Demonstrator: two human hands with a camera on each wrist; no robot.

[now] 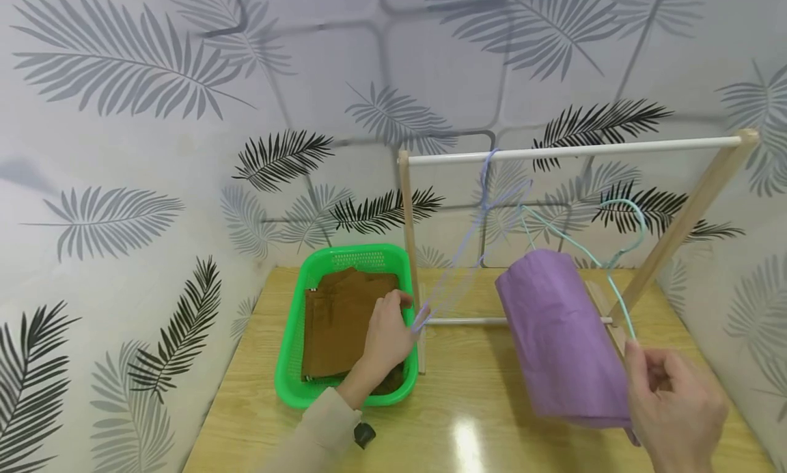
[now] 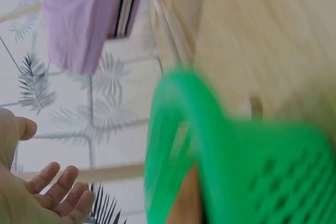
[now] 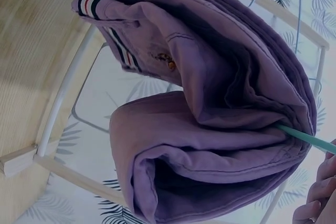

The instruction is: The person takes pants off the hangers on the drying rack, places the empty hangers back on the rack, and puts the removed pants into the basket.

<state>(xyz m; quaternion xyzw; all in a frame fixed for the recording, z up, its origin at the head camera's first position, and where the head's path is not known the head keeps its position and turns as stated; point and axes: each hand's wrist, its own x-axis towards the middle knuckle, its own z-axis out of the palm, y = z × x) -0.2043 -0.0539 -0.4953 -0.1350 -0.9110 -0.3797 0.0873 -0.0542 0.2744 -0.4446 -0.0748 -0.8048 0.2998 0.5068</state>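
Note:
My right hand [image 1: 679, 408] pinches one end of a teal clothes hanger [image 1: 643, 230]. Draped over that hanger is a folded purple garment [image 1: 562, 336] with striped trim, which shows a button in the right wrist view. From the white rail [image 1: 572, 152] hangs a blurred lavender hanger [image 1: 465, 244], its lower end beside my left hand [image 1: 389, 333]. In the left wrist view, the left fingers [image 2: 55, 190] are loosely spread with nothing between them. That hand is over the right side of a green basket [image 1: 285, 363] containing folded brown clothing [image 1: 338, 316].
A small rack with wooden posts [image 1: 682, 220] carries the rail and stands at the back of the wooden table [image 1: 455, 391]. Its lower white bar [image 1: 467, 320] runs behind the purple garment. A leaf-patterned wall [image 1: 154, 152] rises behind the table.

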